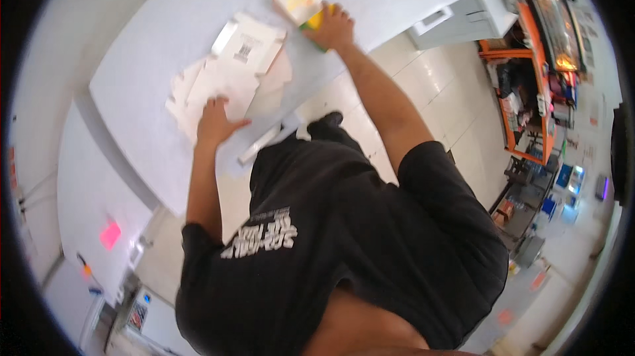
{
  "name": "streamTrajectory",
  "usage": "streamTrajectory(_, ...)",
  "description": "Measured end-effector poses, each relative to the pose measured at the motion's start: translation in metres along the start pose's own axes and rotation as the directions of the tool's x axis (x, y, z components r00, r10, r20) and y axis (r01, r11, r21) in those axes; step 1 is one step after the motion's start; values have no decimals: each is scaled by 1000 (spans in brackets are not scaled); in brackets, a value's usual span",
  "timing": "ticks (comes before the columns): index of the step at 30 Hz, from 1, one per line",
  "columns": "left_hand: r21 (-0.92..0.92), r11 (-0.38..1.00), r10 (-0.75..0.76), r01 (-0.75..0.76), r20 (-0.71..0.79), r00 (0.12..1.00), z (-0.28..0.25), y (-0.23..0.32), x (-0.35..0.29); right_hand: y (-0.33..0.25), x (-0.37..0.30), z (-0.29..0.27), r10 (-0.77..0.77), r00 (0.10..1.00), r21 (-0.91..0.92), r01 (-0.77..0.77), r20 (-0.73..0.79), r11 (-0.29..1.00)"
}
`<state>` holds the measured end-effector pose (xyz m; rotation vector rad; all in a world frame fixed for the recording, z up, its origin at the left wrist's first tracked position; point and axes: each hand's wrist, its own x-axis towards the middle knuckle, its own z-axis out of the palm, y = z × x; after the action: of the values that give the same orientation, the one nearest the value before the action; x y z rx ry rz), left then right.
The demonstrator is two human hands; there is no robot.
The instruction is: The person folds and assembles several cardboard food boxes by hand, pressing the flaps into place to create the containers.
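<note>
Flattened white cardboard box blanks point(225, 85) lie overlapping on the white table, their flaps and cut edges showing. A dark printed patch marks the upper one. My left hand point(217, 123) is at the near edge of these blanks, thumb stretched out to the right and fingers apart. Farther right, a small folded carton point(299, 2) stands on the table, white with orange stripes and green and yellow sides. My right hand point(335, 26) is against its green and yellow side, fingers curled over it. The hand hides part of that side, and motion blurs it slightly.
The white table point(152, 32) curves across in front of me. A grey drawer cabinet point(456, 22) is at its right. An orange shelf unit point(519, 101) with mixed goods stands farther right. At the left, another white table point(86, 190) bears a pink sheet point(110, 235).
</note>
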<state>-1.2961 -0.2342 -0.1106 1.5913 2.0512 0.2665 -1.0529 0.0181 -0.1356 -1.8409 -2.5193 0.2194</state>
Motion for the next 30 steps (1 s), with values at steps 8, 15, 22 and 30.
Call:
streamTrajectory(8, 172, 969, 190, -180, -43, 981, 48, -29, -6, 8, -7, 2, 298, 952, 137, -306, 73, 942)
streamTrajectory(15, -502, 864, 91, 23, 201, 975, 21, -81, 26, 2, -30, -16, 283, 854, 411, -90, -437, 907)
streamTrajectory(22, -639, 751, 77, 163, 331, 941, 3, -65, 20, -72, -112, 16, -304, 946, 780, 272, -110, 564)
streamTrajectory(30, -596, 800, 109, 78, 271, 956, 11, -73, 22, -112, -146, 18, -636, 762, 613, 563, -122, 555)
